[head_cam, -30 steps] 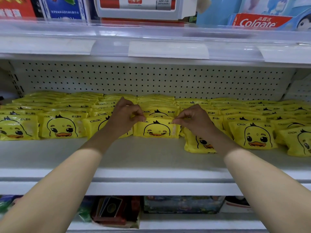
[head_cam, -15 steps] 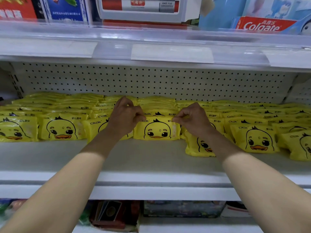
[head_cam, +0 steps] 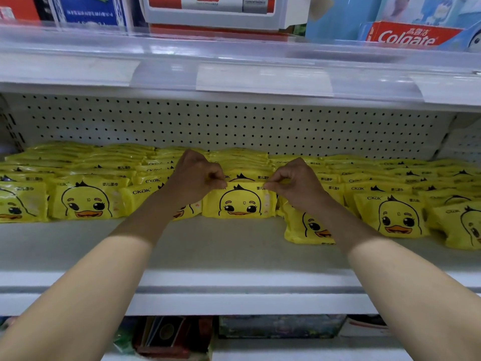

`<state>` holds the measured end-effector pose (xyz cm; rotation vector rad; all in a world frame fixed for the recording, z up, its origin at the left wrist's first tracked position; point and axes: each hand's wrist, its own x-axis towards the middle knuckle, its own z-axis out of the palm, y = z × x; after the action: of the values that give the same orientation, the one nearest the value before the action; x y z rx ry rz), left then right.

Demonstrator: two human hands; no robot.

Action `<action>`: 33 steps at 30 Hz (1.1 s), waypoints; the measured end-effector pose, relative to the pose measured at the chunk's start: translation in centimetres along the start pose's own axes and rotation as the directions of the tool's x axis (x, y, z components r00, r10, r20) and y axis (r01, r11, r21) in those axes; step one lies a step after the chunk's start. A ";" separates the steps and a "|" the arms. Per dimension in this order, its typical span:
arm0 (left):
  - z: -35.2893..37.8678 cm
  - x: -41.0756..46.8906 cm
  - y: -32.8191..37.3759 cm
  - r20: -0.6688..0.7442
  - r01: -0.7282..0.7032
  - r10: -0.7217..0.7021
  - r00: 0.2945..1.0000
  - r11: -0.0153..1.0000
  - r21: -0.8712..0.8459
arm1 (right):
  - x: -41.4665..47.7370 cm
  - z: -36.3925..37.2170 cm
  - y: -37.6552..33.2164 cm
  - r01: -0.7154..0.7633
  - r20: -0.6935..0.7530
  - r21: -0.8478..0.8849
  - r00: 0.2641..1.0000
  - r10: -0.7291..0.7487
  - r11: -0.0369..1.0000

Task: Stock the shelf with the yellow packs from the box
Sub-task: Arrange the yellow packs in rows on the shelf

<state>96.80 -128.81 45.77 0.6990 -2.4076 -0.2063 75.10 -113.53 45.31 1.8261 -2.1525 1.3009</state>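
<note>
Straight ahead, a white metal shelf (head_cam: 234,251) with a pegboard back panel (head_cam: 234,121) holds rows of yellow packs (head_cam: 88,201). Each pack is printed with a cartoon duck face and the letters "CKAK" beside small Chinese characters. The packs stand in overlapping rows from the front of the shelf toward the back, across its whole width.

In the middle, one front duck pack (head_cam: 240,203) stands upright on the shelf, facing outward. The left hand (head_cam: 194,178) pinches its upper left corner between curled fingers and thumb. The right hand (head_cam: 296,187) pinches its upper right corner the same way.

Just to the right, partly under the right wrist, a tilted pack (head_cam: 305,230) lies further forward than its neighbours.

On the shelf above, behind a clear plastic rail with pale price-label strips (head_cam: 263,80), a red Colgate box (head_cam: 408,35) stands among blue and white cartons. A lower shelf holds dim boxed goods (head_cam: 281,325) whose printing cannot be read.

Compared with half a second earlier, both hands keep the same pinch and the pack stands in almost the same spot.
</note>
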 end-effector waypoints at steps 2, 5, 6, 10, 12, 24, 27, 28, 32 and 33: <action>-0.2 0.4 0.1 0.048 0.032 -0.035 0.998 0.998 0.046 | 0.2 0.2 0.2 0.005 -0.002 -0.012 1.000 -0.005 1.000; -0.1 0.4 0.5 0.024 0.047 -0.048 0.999 0.998 0.043 | 0.4 0.4 0.7 -0.010 0.012 -0.015 1.000 0.010 1.000; 0.0 0.3 0.5 0.000 0.058 -0.058 0.998 0.998 0.009 | 0.4 0.3 0.8 -0.011 0.012 0.004 1.000 0.011 1.000; 0.4 0.0 -0.5 -0.223 0.096 -0.125 0.967 0.986 -0.136 | 0.7 -0.2 1.7 -0.003 -0.108 0.047 0.994 0.008 0.999; 0.8 0.0 -0.7 -0.266 0.085 -0.111 0.958 0.991 -0.106 | 1.2 -0.1 2.2 -0.015 -0.170 -0.030 0.985 0.010 0.999; 1.8 1.2 0.1 -0.182 0.122 -0.141 0.973 0.986 -0.112 | 2.8 -0.6 1.9 -0.059 -0.031 -0.194 0.998 0.054 0.979; 1.6 1.3 0.3 -0.138 0.134 -0.151 0.979 0.982 -0.130 | 2.8 -0.6 1.8 -0.049 0.048 -0.088 0.997 0.053 0.995; 1.5 1.4 0.2 -0.113 0.137 -0.154 0.982 0.980 -0.143 | 2.8 -0.6 1.9 -0.036 0.064 -0.059 0.997 0.040 0.998; 1.4 1.5 -0.5 -0.038 0.141 -0.150 0.988 0.974 -0.176 | 2.9 -0.9 1.8 -0.078 0.136 0.058 0.988 0.070 0.995; 1.4 1.6 -0.3 -0.035 0.142 -0.150 0.988 0.974 -0.177 | 2.8 -1.0 1.8 -0.097 0.143 0.071 0.986 0.086 0.993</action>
<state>95.02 -129.97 45.33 0.7903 -2.2613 -0.4497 72.30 -115.28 46.37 1.9233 -2.3134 1.3304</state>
